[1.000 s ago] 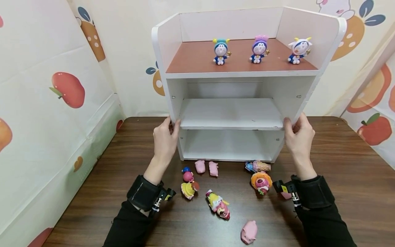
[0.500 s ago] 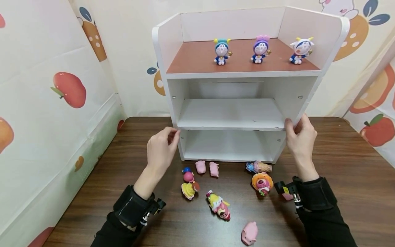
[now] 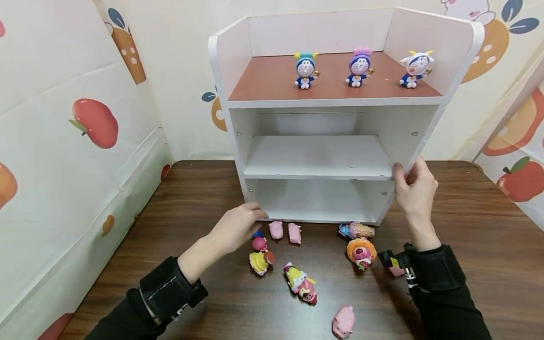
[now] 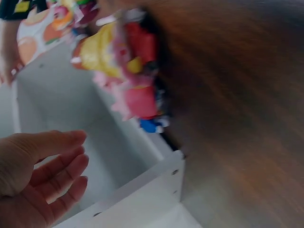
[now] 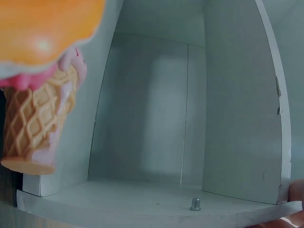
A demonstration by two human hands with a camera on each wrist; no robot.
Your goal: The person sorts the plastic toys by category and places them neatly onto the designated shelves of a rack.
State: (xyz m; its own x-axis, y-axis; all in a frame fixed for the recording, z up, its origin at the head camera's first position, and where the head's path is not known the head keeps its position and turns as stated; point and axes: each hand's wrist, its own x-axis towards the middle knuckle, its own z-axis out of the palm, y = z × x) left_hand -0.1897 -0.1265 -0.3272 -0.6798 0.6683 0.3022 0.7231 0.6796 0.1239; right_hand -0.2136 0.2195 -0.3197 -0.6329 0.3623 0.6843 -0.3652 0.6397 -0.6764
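Observation:
A white shelf unit (image 3: pixel 318 157) with a brown top stands on the wooden table. My right hand (image 3: pixel 415 191) holds the front edge of its right side panel, thumb inside at middle-shelf height. My left hand (image 3: pixel 240 226) hovers by the unit's lower left corner, over the blue-capped pink figurine (image 3: pixel 259 243). In the left wrist view the left hand's fingers (image 4: pixel 66 175) are loosely bent with nothing between them. Near it lie a yellow-dressed figurine (image 3: pixel 259 262) and two small pink pigs, the left pig (image 3: pixel 276 230) and the right pig (image 3: pixel 294 233).
Three blue figurines (image 3: pixel 305 71) stand on the top board. On the table lie an ice-cream-cone figurine (image 3: pixel 361 230), an orange-hatted figurine (image 3: pixel 361 254), a yellow-and-pink figurine (image 3: pixel 301 283) and a larger pink pig (image 3: pixel 343 322). A metal shelf pin (image 5: pixel 195 204) sticks out inside the unit.
My left hand has let go of the unit's left side panel and moved down toward the small figurines at its base. The right hand keeps its hold.

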